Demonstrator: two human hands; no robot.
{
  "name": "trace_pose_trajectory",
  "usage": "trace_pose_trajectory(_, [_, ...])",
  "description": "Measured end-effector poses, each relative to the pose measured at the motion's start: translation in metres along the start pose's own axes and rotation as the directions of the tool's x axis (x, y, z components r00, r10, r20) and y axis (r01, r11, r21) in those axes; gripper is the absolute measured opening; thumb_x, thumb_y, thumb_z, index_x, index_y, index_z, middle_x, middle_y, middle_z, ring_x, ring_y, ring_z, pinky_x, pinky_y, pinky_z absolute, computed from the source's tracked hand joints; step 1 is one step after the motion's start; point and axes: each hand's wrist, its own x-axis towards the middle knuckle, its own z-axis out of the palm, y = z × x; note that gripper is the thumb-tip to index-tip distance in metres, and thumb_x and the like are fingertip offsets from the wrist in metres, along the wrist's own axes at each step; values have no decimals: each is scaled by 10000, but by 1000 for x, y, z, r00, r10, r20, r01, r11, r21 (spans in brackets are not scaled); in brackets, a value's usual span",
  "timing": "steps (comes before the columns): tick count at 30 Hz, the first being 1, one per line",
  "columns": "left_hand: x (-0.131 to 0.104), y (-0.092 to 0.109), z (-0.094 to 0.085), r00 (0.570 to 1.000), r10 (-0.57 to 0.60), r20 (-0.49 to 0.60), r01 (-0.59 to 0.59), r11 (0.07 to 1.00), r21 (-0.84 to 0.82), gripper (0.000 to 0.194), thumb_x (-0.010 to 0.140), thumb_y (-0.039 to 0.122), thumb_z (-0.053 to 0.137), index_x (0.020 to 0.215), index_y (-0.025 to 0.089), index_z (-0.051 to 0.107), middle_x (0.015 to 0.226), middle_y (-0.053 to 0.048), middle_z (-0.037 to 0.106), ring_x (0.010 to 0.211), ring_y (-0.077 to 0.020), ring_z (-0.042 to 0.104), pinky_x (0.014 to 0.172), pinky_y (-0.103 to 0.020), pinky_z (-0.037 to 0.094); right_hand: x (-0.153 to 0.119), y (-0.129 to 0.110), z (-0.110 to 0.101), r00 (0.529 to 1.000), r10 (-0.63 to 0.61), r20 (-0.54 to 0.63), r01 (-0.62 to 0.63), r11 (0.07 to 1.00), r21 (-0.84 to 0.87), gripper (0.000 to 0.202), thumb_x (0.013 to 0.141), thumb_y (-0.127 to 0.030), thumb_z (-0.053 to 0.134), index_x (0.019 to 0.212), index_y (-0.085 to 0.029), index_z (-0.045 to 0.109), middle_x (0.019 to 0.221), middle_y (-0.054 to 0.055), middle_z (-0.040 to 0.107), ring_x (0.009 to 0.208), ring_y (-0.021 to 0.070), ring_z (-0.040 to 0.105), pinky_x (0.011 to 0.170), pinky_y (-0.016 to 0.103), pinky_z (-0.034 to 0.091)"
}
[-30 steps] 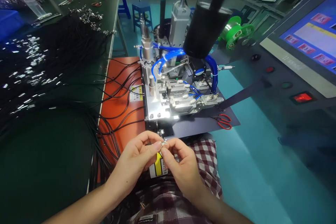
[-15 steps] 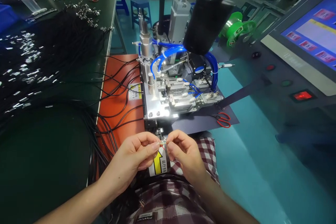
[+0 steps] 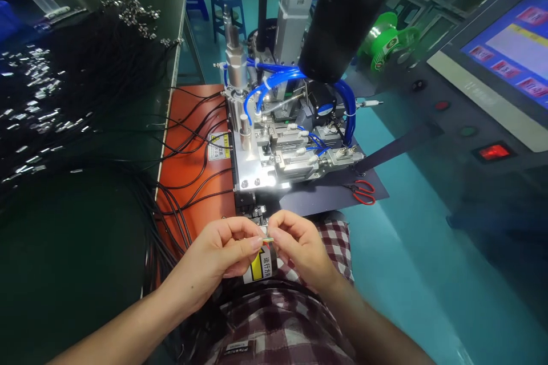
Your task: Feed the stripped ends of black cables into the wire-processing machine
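Right fingertips have closed in on the left since half a second ago

The right hand has drawn nearer the left hand, narrowing the gap that the thin coloured wires bridge. The left holds them in a close thumb-and-finger pinch; the right is also pinched narrow on them, though which strand it grips cannot be told. The wires sit over the lap, in front of a yellow-arrow label.

The chief risk is mixing up or dropping a strand: they are tiny, lie close together, and the fingertips mask their ends. A red one already strays downward. Too hard a pull might nick or snap one.

Beyond, black cables trail from the counter across the orange surface; a sleeveless forearm brushing them could tug their ends out of line at the machine. Farther right, red-handled scissors lie apart from both hands, unlikely to interfere.
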Motion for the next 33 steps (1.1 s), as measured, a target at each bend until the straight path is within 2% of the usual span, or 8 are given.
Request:
trace_pose_trajectory(4, [0,-3,1,1000,-18,-4,18,997,73,173,804,296,639,794,131,591,485,100,319,429,-30,213,414,-190,111,7,-5,-11,992,62,108,-55,997,-60,220,820,-363,606,725,-180,531,528,-72,415,403,53,328,379,187,263])
trace_pose_trajectory(8, [2,-4,4,995,8,-95,1,995,96,170,797,293,639,773,137,577,488,99,323,430,-31,201,411,-187,113,9,-6,-16,985,60,161,-47,995,-84,198,824,-346,602,739,-177,543,565,-60,441,423,57,365,395,189,296])
trace_pose_trajectory(14, [5,-7,5,981,60,-186,-44,995,89,174,794,299,637,747,139,586,502,92,342,422,-31,202,401,-193,119,5,-6,-10,999,-22,-36,17,991,-131,130,834,-291,579,779,-174,587,633,-25,548,483,81,470,474,213,391])
trace_pose_trajectory(20, [6,-10,4,979,86,-186,-69,993,94,184,811,322,624,773,148,578,460,108,303,408,-38,199,397,-197,132,-3,0,3,979,-113,-168,58,951,-303,83,803,-261,628,842,-189,644,669,-9,598,529,107,512,494,233,414])
trace_pose_trajectory(23, [7,-12,3,979,92,-182,-75,992,99,198,814,337,621,771,151,570,464,109,298,408,-38,196,394,-193,138,-4,2,7,961,-197,-197,105,911,-398,72,821,-242,614,773,-191,631,687,-5,605,574,116,519,536,243,423])
trace_pose_trajectory(26, [7,-12,3,979,103,-178,-80,988,131,210,820,351,614,769,153,567,485,105,309,413,-37,206,391,-185,146,-5,0,8,945,-285,-158,175,852,-494,92,839,-200,580,751,-185,603,707,-4,593,617,123,518,583,253,423])
trace_pose_trajectory(30, [6,-11,4,977,135,-163,-92,964,248,204,834,355,591,772,162,569,484,100,348,403,-42,258,383,-171,196,-6,-4,7,935,-339,-108,224,797,-561,119,855,-167,540,738,-182,559,712,-5,561,646,129,509,609,259,413])
trace_pose_trajectory(33, [4,-10,2,932,331,-150,-206,822,531,121,848,293,580,814,179,608,589,55,497,485,-71,425,446,-185,335,-5,-4,5,936,-341,-94,226,782,-581,127,864,-163,519,741,-183,543,722,-4,549,658,131,505,617,260,408])
